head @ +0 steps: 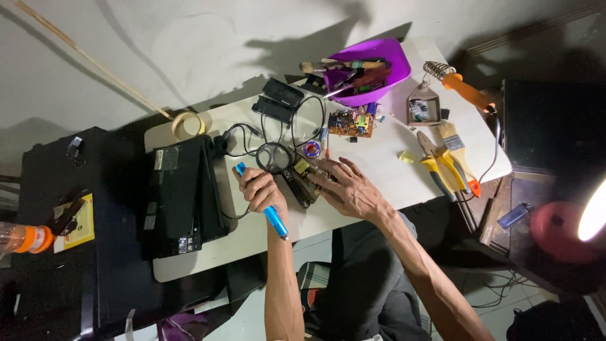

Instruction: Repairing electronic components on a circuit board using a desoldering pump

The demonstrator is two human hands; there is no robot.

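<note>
Gripping a blue-handled tool [264, 204] in a closed left hand [261, 189], the person presses the spread right hand [350, 189] flat on a small circuit board [304, 179] mid-table [391, 183]; keeping that board pinned firmly seems wise, with tangled black cables [278, 126] lying close by.

This looks like a small electronics repair corner, likely set up in a home. A white worktop [391, 170] stands against a bare wall, crowded with tools. At its far edge sits a purple tub [379, 53] full of brushes and screwdrivers, with a bare circuit board [350, 123] just in front of it. Near the right corner lie a soldering iron [464, 88] on its coil stand, yellow-handled pliers [442, 170] and a paintbrush [453, 142]. Black cables [303, 126] loop across the middle, and a roll of tape [187, 124] rests at the far left corner.
</note>
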